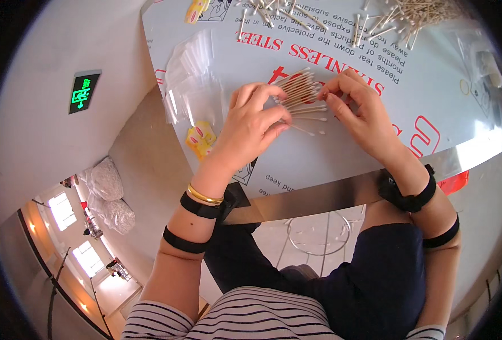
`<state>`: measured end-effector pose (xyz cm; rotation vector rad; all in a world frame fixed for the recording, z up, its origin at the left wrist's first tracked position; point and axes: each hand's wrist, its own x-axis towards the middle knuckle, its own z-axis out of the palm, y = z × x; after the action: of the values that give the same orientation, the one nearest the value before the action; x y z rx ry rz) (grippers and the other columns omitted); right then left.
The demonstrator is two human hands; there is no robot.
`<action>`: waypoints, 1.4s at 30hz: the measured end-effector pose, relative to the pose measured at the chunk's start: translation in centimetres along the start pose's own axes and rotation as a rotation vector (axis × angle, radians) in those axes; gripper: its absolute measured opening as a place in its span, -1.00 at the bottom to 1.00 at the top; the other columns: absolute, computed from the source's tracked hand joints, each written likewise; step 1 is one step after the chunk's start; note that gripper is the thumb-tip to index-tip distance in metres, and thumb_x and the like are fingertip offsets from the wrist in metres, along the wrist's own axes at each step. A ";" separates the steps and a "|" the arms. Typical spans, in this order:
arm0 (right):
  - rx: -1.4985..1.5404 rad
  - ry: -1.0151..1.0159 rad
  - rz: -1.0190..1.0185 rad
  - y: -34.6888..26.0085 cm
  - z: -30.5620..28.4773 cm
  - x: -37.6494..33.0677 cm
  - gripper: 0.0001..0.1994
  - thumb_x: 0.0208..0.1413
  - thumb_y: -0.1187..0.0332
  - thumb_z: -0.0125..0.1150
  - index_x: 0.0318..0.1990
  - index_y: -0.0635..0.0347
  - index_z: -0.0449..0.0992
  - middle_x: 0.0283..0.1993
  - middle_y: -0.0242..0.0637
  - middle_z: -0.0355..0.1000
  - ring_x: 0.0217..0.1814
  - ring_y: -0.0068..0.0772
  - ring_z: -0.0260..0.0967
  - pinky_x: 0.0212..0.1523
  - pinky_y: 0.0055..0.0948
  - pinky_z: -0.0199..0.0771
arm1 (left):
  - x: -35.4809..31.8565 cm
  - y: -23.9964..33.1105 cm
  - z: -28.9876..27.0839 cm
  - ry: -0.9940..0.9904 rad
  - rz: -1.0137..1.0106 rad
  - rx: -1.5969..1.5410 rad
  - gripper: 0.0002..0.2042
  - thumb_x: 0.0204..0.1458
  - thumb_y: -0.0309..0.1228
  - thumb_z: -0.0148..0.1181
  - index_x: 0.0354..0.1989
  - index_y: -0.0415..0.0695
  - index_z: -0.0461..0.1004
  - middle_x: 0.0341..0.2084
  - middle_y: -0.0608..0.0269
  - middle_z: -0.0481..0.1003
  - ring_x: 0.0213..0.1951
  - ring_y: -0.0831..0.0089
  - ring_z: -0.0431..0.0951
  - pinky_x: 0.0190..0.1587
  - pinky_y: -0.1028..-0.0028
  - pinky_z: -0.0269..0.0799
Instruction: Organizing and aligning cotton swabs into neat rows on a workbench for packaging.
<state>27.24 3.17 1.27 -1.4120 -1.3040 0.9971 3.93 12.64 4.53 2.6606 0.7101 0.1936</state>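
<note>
A fanned row of cotton swabs (pixel 300 90) lies on the table between my two hands. My left hand (pixel 251 122) is curled at the left ends of the swabs, thumb and fingers closed on some of them. At their right ends is my right hand (pixel 360 107), thumb and index finger pinched together; what is between those tips, if anything, is too small to make out. A few swabs lie apart below the row, one white tip (pixel 321 132) close to the near side.
A large heap of swabs (pixel 427 12) lies at the far right, with more scattered swabs (pixel 279 10) at the far middle. Clear plastic sleeves (pixel 190 73) and a yellow rabbit-shaped card (pixel 200 139) sit left. The metal table edge (pixel 313 202) runs before my lap; a wire stool (pixel 319 233) stands below.
</note>
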 end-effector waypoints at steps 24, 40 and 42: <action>0.212 0.216 0.001 2.1 -2.5 0.4 -0.82 0.40 0.37 0.09 -0.09 0.31 0.53 -0.22 -0.48 0.52 -0.25 -0.71 0.27 -0.16 -0.61 0.37 | 1.0 1.7 3.8 0.248 -0.162 -0.105 -0.31 -0.31 -0.38 0.63 0.08 0.03 0.41 0.26 0.15 0.24 0.38 -0.03 0.16 0.33 0.00 0.07; 0.056 0.145 -0.025 1.6 -2.3 0.0 -0.82 0.31 0.43 0.12 -0.04 0.28 0.56 -0.16 -0.32 0.48 -0.22 -0.49 0.38 -0.18 -0.53 0.42 | 2.0 2.1 4.9 0.232 -0.198 0.090 -0.07 -0.18 -0.07 0.57 0.38 -0.11 0.24 0.42 0.01 0.15 0.46 -0.04 0.08 0.40 -0.02 -0.05; -0.154 0.107 -0.137 0.9 -2.2 0.0 -0.77 0.24 0.46 0.13 0.00 0.24 0.58 -0.10 -0.16 0.45 -0.16 -0.27 0.48 -0.11 -0.41 0.50 | 2.1 2.0 5.0 0.233 -0.182 0.075 -0.08 -0.16 -0.04 0.55 0.38 -0.13 0.23 0.42 0.01 0.15 0.46 -0.04 0.07 0.40 -0.02 -0.06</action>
<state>29.59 2.96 0.90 -1.4488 -1.4012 0.7333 7.75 10.44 0.82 2.6502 1.0460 0.4403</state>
